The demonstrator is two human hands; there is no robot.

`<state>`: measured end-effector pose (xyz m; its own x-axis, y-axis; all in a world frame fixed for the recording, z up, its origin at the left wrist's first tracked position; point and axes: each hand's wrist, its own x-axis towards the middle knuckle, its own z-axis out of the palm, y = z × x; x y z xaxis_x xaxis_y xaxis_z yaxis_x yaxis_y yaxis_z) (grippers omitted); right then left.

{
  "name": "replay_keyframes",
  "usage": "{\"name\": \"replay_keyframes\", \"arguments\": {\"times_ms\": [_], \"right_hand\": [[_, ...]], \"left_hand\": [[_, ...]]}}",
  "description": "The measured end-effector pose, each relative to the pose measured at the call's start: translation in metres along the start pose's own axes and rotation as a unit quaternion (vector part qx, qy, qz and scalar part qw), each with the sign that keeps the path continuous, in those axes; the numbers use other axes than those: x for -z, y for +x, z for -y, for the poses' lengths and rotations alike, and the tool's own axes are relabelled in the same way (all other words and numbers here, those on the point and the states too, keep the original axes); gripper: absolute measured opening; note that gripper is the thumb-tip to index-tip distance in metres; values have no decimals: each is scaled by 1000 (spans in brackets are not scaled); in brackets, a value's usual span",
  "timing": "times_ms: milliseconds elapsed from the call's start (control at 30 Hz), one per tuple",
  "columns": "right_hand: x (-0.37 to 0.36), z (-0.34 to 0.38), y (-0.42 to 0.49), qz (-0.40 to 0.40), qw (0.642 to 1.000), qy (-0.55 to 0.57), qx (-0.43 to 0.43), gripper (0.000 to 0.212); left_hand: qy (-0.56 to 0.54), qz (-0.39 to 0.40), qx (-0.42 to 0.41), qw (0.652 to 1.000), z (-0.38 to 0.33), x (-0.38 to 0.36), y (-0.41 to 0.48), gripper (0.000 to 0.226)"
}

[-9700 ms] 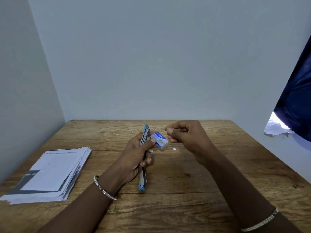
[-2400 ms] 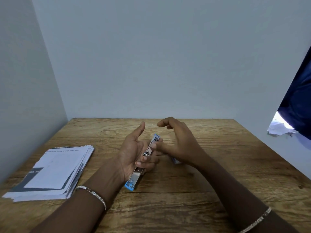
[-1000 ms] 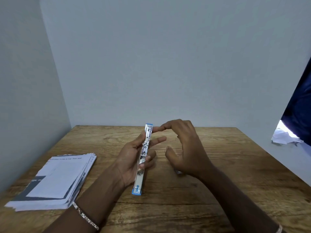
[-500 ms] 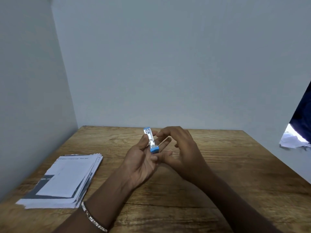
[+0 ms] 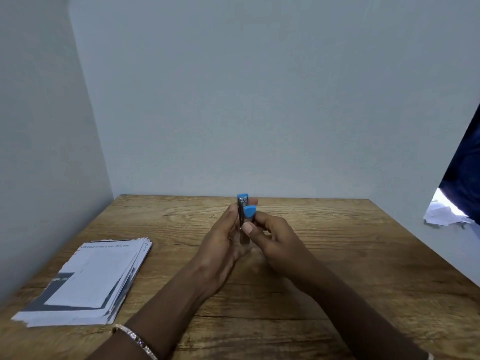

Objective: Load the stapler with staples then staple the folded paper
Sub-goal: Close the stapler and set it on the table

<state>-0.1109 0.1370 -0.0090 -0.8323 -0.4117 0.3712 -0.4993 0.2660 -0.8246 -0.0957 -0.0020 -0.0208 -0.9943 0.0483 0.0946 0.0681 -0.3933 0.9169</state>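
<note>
Stapler point(image 5: 243, 216), metal with blue ends, held upright above table point(image 5: 324, 268) centre, clasped between both hands. Left hand point(image 5: 223, 237) fingers wrap its left side; right hand point(image 5: 270, 237) pinches it, thumb on front. Folded paper stack point(image 5: 88, 279) lies near left.

Slim studded silver bracelet point(image 5: 133, 340) (left wrist), bare forearms point(image 5: 166, 305)

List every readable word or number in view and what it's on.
Top sheet of the paper stack: one printed line along the far edge, too blurred to read.
Same sheet, dark band: white letters, cut off, unreadable.
The stapler: no marking readable.
</note>
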Motion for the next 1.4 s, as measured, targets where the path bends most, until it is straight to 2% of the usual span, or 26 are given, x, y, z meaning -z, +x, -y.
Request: {"name": "replay_keyframes", "arguments": {"times_ms": [100,167,267,500,600,700,800,933,1033,1100,1233,1400], "right_hand": [[3,1,-1,2,1000,15,-5,36],[3,-1,0,2,1000,8,5,41],[2,-3,0,25,999,18,16,37],[-3,-4,1,12,999,44,24,39],[-4,-3,-1,12,998,62,19,42],[-2,-3,-1,11,998,60,17,35],[0,-3,0,-26,998,55,-6,27],[-1,-2,-1,-106,991,-82,-3,17],[-9,1,-4,-134,973,-189,-1,21],[-13,1,-5,-134,961,-241,-8,23],[-16,-3,-6,-117,944,-308,-28,39],[-25,-4,-9,-73,917,-392,-2,32]], "left_hand": [[104,6,-42,994,0,-6,-4,46],[123,1,-68,990,3,-7,-5,49],[132,-18,-84,987,2,-7,-6,58],[185,-33,-91,978,4,-8,-9,41],[194,-45,-80,977,4,-8,-9,45],[199,-45,-69,976,0,-10,-11,58],[189,-70,-68,977,-3,-7,-7,50],[228,-152,-79,959,-5,2,-1,39],[242,-204,-84,945,-7,11,3,27],[257,-214,-86,939,-7,15,5,20],[287,-219,-100,927,-4,19,7,21],[332,-203,-113,914,-2,19,6,24]]}}
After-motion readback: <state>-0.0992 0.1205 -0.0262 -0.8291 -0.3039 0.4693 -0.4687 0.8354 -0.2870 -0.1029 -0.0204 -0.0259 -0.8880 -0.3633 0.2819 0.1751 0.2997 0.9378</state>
